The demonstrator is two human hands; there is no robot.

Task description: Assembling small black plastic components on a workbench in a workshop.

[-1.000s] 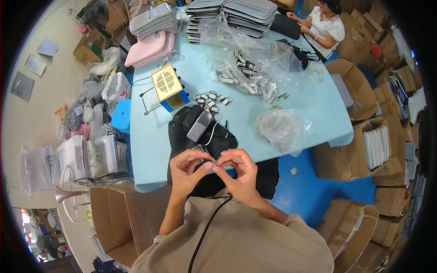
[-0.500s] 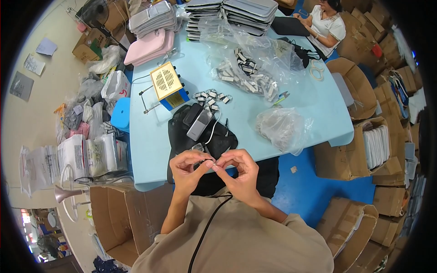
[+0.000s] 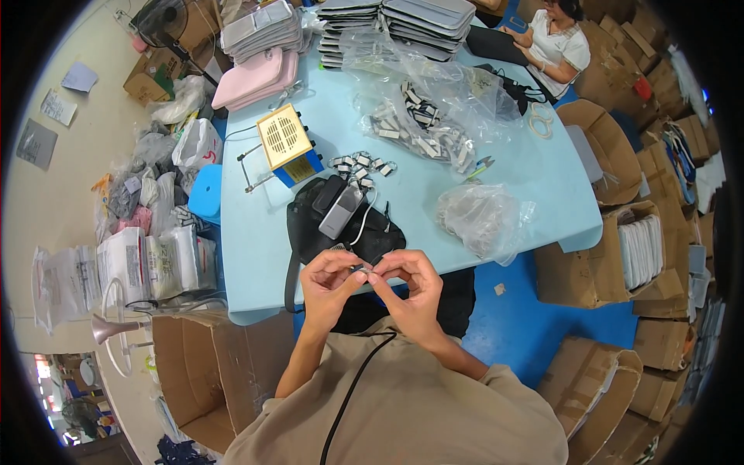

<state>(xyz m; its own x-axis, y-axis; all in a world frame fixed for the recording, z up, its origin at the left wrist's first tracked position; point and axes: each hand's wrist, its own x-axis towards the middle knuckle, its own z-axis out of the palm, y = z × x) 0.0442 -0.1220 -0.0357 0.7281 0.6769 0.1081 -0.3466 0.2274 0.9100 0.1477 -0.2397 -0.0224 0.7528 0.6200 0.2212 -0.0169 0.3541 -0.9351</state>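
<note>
Above the table's near edge, my left hand [image 3: 328, 284] and my right hand [image 3: 411, 293] meet fingertip to fingertip. Both are closed in a pinch on one tiny thing [image 3: 364, 269], partly dark and partly shiny; the fingers cover most of it, so its kind does not show. Just beyond my hands lies a black bag [image 3: 308, 227] with a grey power bank [image 3: 341, 212] and a white cable [image 3: 366, 222] on it. A small heap of white-and-black tags with metal rings [image 3: 361, 164] sits behind them.
The pale blue table [image 3: 554, 182] bears a yellow-and-blue box-shaped device [image 3: 283, 139], a clear bag of white-and-black pieces [image 3: 422, 128], another plastic bag [image 3: 477, 219], green-handled snips [image 3: 482, 165] and stacked grey and pink cases [image 3: 254, 80]. Cardboard boxes [image 3: 194, 372] flank me. A person [image 3: 558, 46] sits far right.
My hands have risen slightly away from me and turned a little, fingertips still together on the tiny thing. The far-right person's hands have shifted; the things on the table lie as before.
</note>
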